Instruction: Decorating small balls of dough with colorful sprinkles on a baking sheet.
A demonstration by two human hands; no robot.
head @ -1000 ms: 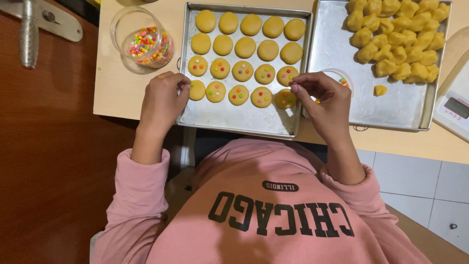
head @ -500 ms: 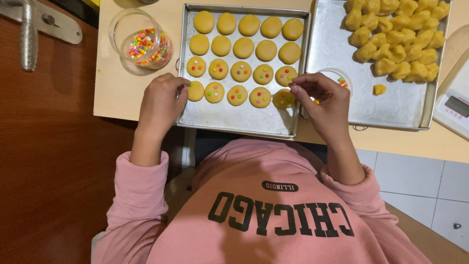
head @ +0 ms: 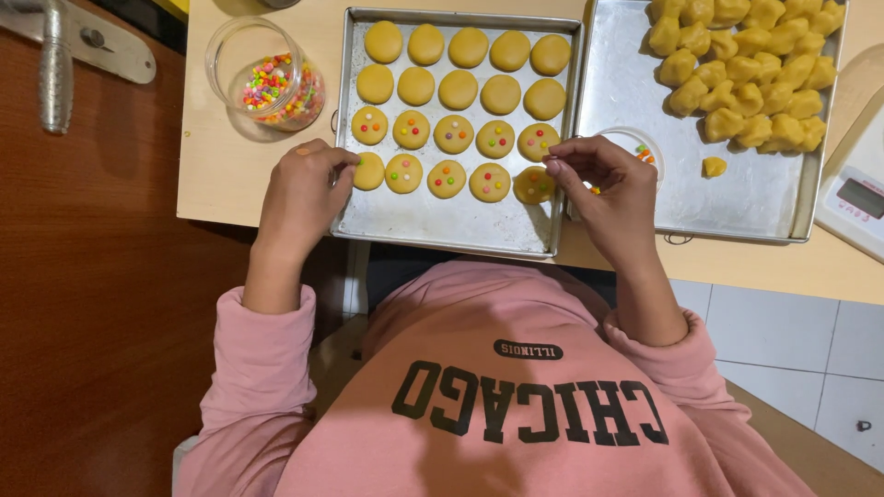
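Left hand (head: 302,189) rests curled at the metal baking tray's (head: 442,225) near-left edge, fingertips closed against a smooth round dough disc (head: 369,171). Right hand (head: 603,184) pinches thumb to forefinger above the near-right disc (head: 532,186). Beyond sit a sprinkle jar (head: 267,81) and lumpy dough pieces (head: 737,64).

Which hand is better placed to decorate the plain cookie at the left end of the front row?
Left, probably. The left hand has its fingertips right beside that plain cookie, and the sprinkle jar stands just beyond it. The right hand is pinched over the row's far-end cookie.
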